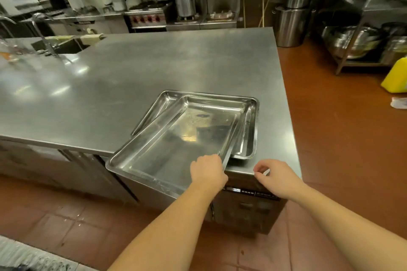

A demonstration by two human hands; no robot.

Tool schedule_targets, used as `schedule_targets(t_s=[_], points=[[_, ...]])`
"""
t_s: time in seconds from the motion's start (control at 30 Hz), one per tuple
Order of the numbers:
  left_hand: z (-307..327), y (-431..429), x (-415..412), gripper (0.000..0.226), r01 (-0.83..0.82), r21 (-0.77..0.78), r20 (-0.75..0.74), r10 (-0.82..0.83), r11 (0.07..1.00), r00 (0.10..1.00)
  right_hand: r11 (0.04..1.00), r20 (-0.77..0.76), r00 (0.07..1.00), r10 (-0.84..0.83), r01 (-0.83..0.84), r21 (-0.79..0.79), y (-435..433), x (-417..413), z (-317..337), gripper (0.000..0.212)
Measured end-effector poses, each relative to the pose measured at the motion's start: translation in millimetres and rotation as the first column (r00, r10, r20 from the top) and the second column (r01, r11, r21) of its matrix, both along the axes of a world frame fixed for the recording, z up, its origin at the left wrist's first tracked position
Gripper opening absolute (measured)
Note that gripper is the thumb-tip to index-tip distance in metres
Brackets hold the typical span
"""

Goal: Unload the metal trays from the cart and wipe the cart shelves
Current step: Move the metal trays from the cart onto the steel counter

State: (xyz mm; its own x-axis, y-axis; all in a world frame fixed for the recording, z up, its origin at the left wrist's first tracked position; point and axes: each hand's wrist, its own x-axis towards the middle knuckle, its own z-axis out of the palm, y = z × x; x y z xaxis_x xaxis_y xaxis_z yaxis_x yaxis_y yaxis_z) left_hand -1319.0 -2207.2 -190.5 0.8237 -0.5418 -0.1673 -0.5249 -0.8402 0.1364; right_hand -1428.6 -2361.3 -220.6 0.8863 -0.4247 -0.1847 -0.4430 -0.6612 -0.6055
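Steel top tray (176,138) sits skewed on lower tray (247,145) w/ near end overhanging desk (132,72) edge, left hand (208,171) gripping its rim, right hand (275,177) loosely curled, empty; let go now & it may tip off.

Upper tray (171,138) askew on lower tray (248,138), overhanging counter (154,68) near edge; sink (66,47) far left; stove (145,17) behind; pots (290,26) right.

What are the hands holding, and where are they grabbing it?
The left hand grips the top metal tray by the rim at its near right corner. The right hand hovers by the counter edge, seemingly holding nothing.
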Motion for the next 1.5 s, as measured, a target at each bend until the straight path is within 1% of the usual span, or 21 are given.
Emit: schedule_targets(t_s=[0.1, 0.2, 0.33, 0.43, 0.5, 0.57, 0.6, 0.7, 0.77, 0.87, 1.07, 1.13, 1.23, 1.33, 1.5], points=[[0, 0, 2, 0.020, 0.048, 0.034, 0.032, -0.049, 0.998, 0.998, 0.989, -0.030, 0.998, 0.061, -0.064, -0.130, -5, 13, 1, 0.024], [2, 8, 6, 0.028, 0.116, 0.080, 0.061, -0.121, 0.990, 0.991, 0.950, -0.064, 0.992, 0.107, -0.121, -0.288, -8, 33, 3, 0.040], [8, 28, 18, 0.011, 0.226, 0.101, 0.048, -0.232, 0.969, 0.972, 0.857, -0.098, 0.971, 0.216, -0.237, -0.458, 4, 64, 5, 0.059], [14, 47, 32, 0.013, 0.285, 0.120, 0.029, -0.290, 0.951, 0.957, 0.791, -0.136, 0.951, 0.278, -0.307, -0.528, 14, 85, 3, 0.071], [18, 60, 42, 0.014, 0.312, 0.134, 0.015, -0.316, 0.941, 0.948, 0.757, -0.144, 0.941, 0.305, -0.331, -0.563, 19, 98, 0, 0.069], [19, 74, 51, 0.030, 0.341, 0.155, 0.019, -0.348, 0.927, 0.937, 0.722, -0.148, 0.932, 0.331, -0.351, -0.596, 25, 112, -1, 0.059], [19, 81, 56, 0.033, 0.358, 0.165, 0.026, -0.367, 0.919, 0.930, 0.698, -0.149, 0.926, 0.347, -0.361, -0.618, 28, 119, 0, 0.051], [19, 98, 68, 0.029, 0.390, 0.183, 0.041, -0.403, 0.902, 0.914, 0.625, -0.168, 0.907, 0.387, -0.392, -0.676, 38, 139, 2, 0.028], [19, 107, 76, 0.025, 0.388, 0.188, 0.047, -0.403, 0.902, 0.914, 0.611, -0.197, 0.894, 0.403, -0.423, -0.669, 44, 150, 6, 0.022], [20, 119, 90, 0.024, 0.378, 0.196, 0.046, -0.394, 0.905, 0.918, 0.595, -0.213, 0.874, 0.436, -0.458, -0.661, 53, 163, 11, 0.018], [19, 138, 121, 0.013, 0.353, 0.207, -0.002, -0.361, 0.912, 0.933, 0.492, -0.296, 0.833, 0.467, -0.523, -0.696, 73, 174, 17, 0.015], [20, 143, 129, 0.016, 0.344, 0.207, 0.001, -0.351, 0.916, 0.936, 0.467, -0.308, 0.829, 0.467, -0.527, -0.710, 78, 176, 16, 0.017], [26, 151, 140, 0.018, 0.326, 0.195, -0.018, -0.329, 0.925, 0.944, 0.452, -0.307, 0.829, 0.467, -0.522, -0.723, 86, 180, 20, 0.020], [34, 159, 153, 0.008, 0.298, 0.180, -0.050, -0.294, 0.937, 0.955, 0.437, -0.310, 0.828, 0.467, -0.521, -0.733, 98, 187, 26, 0.021], [34, 181, 175, 0.027, 0.250, 0.209, -0.010, -0.254, 0.945, 0.967, 0.416, -0.331, 0.822, 0.464, -0.532, -0.738, 123, 194, 26, 0.025]])
